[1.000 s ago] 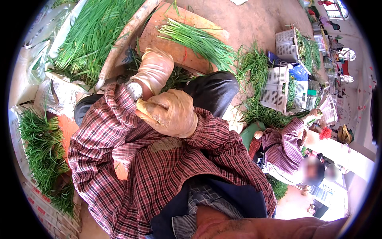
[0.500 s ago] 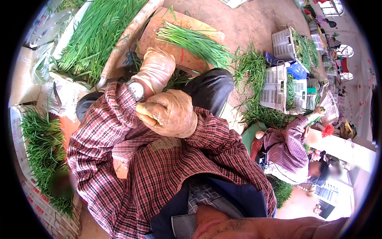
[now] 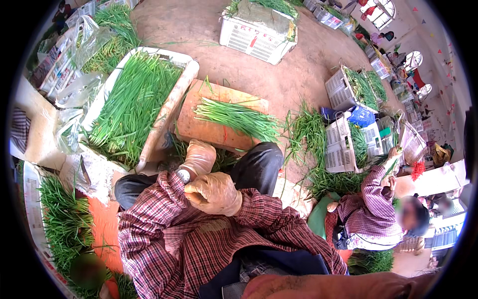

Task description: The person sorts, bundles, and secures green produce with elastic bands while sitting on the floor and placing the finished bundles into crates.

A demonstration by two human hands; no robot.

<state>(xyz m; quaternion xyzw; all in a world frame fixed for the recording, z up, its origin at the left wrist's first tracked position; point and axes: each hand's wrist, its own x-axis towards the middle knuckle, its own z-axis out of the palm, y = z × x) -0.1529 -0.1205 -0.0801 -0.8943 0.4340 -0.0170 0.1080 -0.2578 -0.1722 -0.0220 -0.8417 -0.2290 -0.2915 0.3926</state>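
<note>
My left hand [image 3: 200, 156], in a pale thin glove, is held in front of my knees, its fingers bent down out of sight. A wristwatch [image 3: 183, 175] shows at the cuff of that arm. Close beside it, my right hand [image 3: 217, 194], also gloved, is closed, fingers curled in by the left wrist; what they hold, if anything, is hidden. Just beyond my hands, a bundle of long green chives [image 3: 236, 118] lies across a worn orange board [image 3: 188, 117]. Neither hand touches the bundle.
Left of the board stands a white basket [image 3: 190, 64] heaped with chives. More chives [image 3: 62, 214] lie at far left. Loose greens [image 3: 309, 130] cover the floor at right, beside white crates [image 3: 339, 149]. A co-worker [image 3: 368, 214] sits at right; another crate [image 3: 256, 42] stands farther off.
The view has tilted up, showing more floor and the far crate. My hands keep nearly the same pose by the left wrist. The chive bundle stays on the board.
</note>
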